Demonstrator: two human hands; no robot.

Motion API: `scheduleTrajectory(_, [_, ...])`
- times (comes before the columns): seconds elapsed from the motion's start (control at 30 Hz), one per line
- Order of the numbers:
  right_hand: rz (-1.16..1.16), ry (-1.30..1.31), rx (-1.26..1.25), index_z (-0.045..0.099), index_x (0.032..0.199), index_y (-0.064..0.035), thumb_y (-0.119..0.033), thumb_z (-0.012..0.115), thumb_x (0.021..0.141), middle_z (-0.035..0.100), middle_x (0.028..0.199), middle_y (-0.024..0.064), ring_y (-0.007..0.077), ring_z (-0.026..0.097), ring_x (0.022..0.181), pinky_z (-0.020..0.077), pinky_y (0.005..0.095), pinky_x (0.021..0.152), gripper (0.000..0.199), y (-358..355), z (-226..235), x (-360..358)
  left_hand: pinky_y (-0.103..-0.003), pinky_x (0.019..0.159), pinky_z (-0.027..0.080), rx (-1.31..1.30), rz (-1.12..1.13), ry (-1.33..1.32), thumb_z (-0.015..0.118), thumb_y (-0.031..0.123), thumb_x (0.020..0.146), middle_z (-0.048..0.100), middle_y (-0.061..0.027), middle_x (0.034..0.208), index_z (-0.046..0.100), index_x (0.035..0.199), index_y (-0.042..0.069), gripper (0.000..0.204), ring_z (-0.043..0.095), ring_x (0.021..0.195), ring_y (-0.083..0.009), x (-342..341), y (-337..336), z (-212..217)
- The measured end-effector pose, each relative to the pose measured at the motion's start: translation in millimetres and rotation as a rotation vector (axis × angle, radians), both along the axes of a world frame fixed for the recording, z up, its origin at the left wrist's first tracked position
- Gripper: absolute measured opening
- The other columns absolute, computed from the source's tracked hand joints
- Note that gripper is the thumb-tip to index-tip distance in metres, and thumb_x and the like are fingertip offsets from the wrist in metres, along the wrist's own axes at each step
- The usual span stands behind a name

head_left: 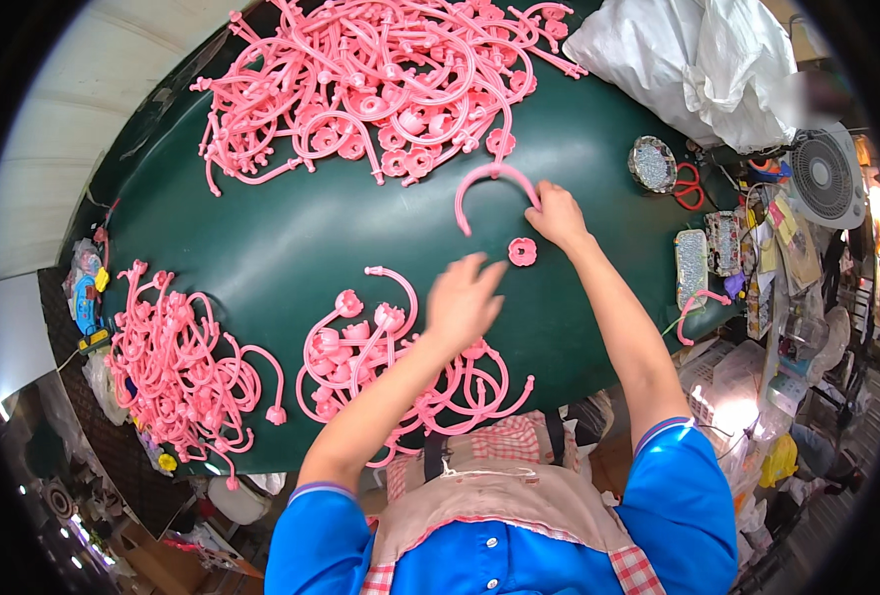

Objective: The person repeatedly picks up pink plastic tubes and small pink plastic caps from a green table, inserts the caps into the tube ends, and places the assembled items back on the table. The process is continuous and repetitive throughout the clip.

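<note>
My right hand (559,214) is closed on one end of a curved pink plastic tube (480,175), which arches to the left above the green table (311,233). Just below that tube lies a pink flower-shaped plastic piece (522,252), apart from both hands. My left hand (466,301) is slightly smeared by motion; its fingers are spread and nothing shows in them. Beneath my left forearm is a small heap of pink tubes with cup-like flower ends (346,352), partly hidden by the arm.
A large pile of pink tubes (360,89) covers the far side, and another heap (177,362) sits at the left. A white sack (688,64) stands far right, near a bowl of small parts (652,164), red-handled scissors (690,186), a filled tray (691,268) and a fan (824,174).
</note>
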State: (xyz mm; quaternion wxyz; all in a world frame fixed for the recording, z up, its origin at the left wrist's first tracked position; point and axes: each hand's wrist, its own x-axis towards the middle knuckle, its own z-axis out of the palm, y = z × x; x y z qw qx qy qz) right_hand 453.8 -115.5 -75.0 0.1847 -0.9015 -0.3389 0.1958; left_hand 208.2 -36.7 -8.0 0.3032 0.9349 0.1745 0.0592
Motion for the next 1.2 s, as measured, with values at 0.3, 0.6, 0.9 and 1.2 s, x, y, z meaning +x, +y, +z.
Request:
scheduleTrajectory(0.3, [-0.507,0.646,0.768,0.065,0.104,0.0029,-0.008,0.063,0.101,0.076,0.101,0.0119,0.0187,0.076,0.095,0.0627,0.0284,0.072,0.011,-69.0,74.7,-80.7,-0.040,0.073,0.058,-1.254,0.516,-0.080,0.066,0.034,0.100,0.067,-0.0161,0.108,0.060,0.110,0.009,0.027,0.065,0.091,-0.0260,75.9,-4.5,-82.5])
scheduleTrajectory(0.6, [-0.152,0.233,0.880,0.069,0.102,0.0062,0.000,0.067,0.097,0.075,0.095,0.0111,0.0166,0.075,0.083,0.0607,0.0273,0.075,0.008,-18.9,95.6,-155.2,-0.041,0.087,0.057,-2.124,0.827,-0.613,0.058,0.032,0.105,0.063,-0.0124,0.103,0.059,0.111,0.006,0.026,0.063,0.092,-0.0236,36.0,-1.2,-14.4])
scheduleTrajectory(0.9, [0.371,-0.120,0.597,0.064,0.120,-0.0007,-0.005,0.066,0.086,0.069,0.110,0.0195,0.0385,0.071,0.087,0.0587,0.0428,0.081,0.035,18.0,55.6,-89.8,-0.037,0.087,0.051,-1.128,0.232,-0.222,0.068,0.024,0.095,0.068,-0.0123,0.099,0.069,0.108,0.001,0.026,0.063,0.092,-0.0224,-54.1,118.9,-43.1])
scheduleTrajectory(1.2, [-0.314,0.547,0.399,0.058,0.120,0.0105,-0.019,0.078,0.090,0.073,0.102,0.0176,0.0199,0.074,0.075,0.0631,0.0331,0.061,0.046,88.8,-19.9,53.3,-0.057,0.115,0.033,0.207,0.265,-0.168,0.085,0.026,0.077,0.051,-0.0146,0.140,0.059,0.138,0.014,0.068,0.039,0.138,-0.0419,73.5,153.5,-76.3])
